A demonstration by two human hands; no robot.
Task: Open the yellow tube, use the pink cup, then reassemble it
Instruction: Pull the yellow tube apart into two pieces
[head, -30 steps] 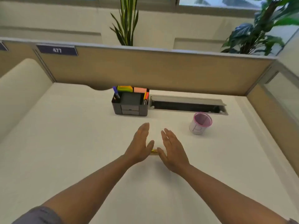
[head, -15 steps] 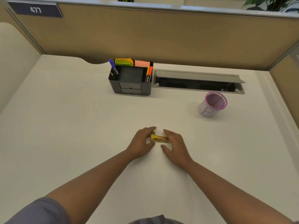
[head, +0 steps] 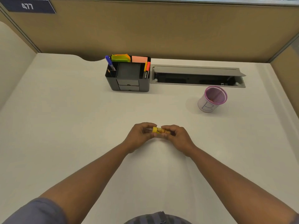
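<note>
A small yellow tube (head: 160, 130) with a yellow cap on its left end lies crosswise between my two hands, lifted just above the white desk (head: 64, 126). My left hand (head: 139, 136) pinches the capped end. My right hand (head: 177, 137) grips the tube's body, where orange contents show through. The pink mesh cup (head: 212, 99), wrapped in white paper with a letter drawn on it, stands upright at the far right, well apart from both hands.
A black desk organiser (head: 129, 78) with pens and sticky notes stands at the back centre. An open grey cable tray (head: 197, 76) runs beside it, just behind the cup. Tan partition walls (head: 161, 29) close the back and sides.
My hands went from flat and open over the tube to closed on its two ends and raised it off the desk. The camera tilted down and closer.
</note>
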